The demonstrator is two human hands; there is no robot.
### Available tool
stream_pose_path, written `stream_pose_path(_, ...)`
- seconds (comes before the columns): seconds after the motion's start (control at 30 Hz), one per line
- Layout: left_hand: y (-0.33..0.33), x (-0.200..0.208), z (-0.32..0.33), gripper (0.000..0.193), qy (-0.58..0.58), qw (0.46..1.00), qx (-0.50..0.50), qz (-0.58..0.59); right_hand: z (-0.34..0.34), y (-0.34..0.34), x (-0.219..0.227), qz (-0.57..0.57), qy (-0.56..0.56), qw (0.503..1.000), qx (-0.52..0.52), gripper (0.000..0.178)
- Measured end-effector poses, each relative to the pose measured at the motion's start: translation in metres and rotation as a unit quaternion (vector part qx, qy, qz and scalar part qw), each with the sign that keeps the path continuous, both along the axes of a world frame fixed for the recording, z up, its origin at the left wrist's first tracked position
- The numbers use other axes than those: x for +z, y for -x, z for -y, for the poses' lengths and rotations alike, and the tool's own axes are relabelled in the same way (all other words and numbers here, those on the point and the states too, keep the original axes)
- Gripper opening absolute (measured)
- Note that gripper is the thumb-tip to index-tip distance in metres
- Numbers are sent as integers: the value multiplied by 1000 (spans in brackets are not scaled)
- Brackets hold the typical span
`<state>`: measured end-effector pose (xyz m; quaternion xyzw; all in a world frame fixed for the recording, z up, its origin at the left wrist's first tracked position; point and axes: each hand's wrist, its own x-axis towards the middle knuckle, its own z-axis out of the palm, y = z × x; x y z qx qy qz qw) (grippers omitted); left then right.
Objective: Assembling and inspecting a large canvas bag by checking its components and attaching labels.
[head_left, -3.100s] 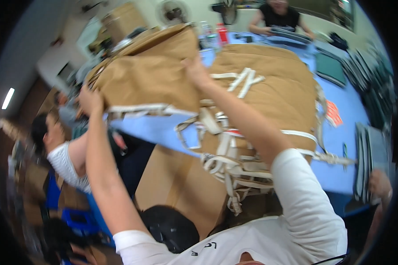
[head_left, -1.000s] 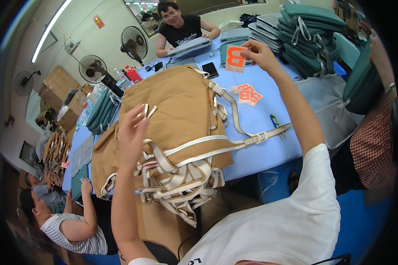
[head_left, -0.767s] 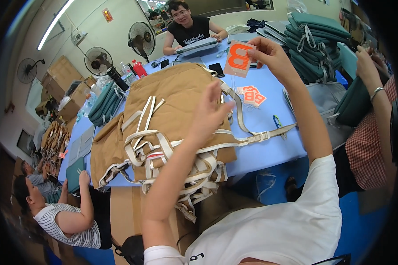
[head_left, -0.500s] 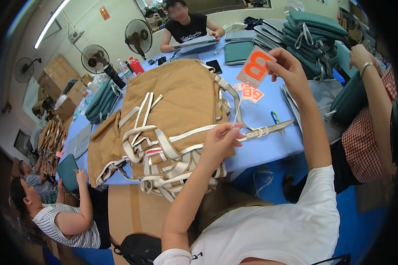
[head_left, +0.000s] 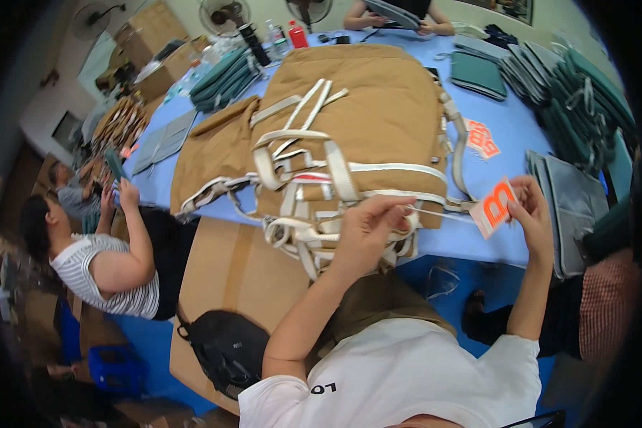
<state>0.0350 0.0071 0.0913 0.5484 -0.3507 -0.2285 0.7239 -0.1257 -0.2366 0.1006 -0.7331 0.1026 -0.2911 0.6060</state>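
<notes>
Two hands are at work: the right hand (head_left: 531,214) has thumb and fingers clamped on the orange-and-white tag (head_left: 497,207), and the left hand (head_left: 371,232) pinches its white string (head_left: 435,212). The tag lies right of the left fingers, long axis slanting up rightward, over the worktop (head_left: 471,242)'s near edge. The brown bag (head_left: 364,100) lies beyond, nearer the left hand, its straps (head_left: 341,171) over that edge.
</notes>
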Motion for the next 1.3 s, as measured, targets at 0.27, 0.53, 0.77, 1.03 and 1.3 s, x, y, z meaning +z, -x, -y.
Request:
stream_pose_path(0.27, 18, 0, -10, 22, -38, 987, -17, 153, -17, -4, -14, -204, 93, 962, 159, 25)
stream_pose_path(0.53, 22, 0, -19, 18, -16, 969, 14, 246, -57, -38, -13, -77, 90, 969, 217, 33)
stream_pose_path(0.77, 19, -3, -23, 19, -31, 928, 125, 350, -119, -58, -34, 73, -225, 938, 254, 34)
stream_pose_path(1.03, 14, -11, -48, 21, -27, 943, 179, 279, -144, -82, -30, 47, -189, 959, 208, 31)
stream_pose_path(1.3, 13, -18, -63, 7, -29, 990, 127, 61, -161, -82, -30, 16, -141, 974, 175, 30)
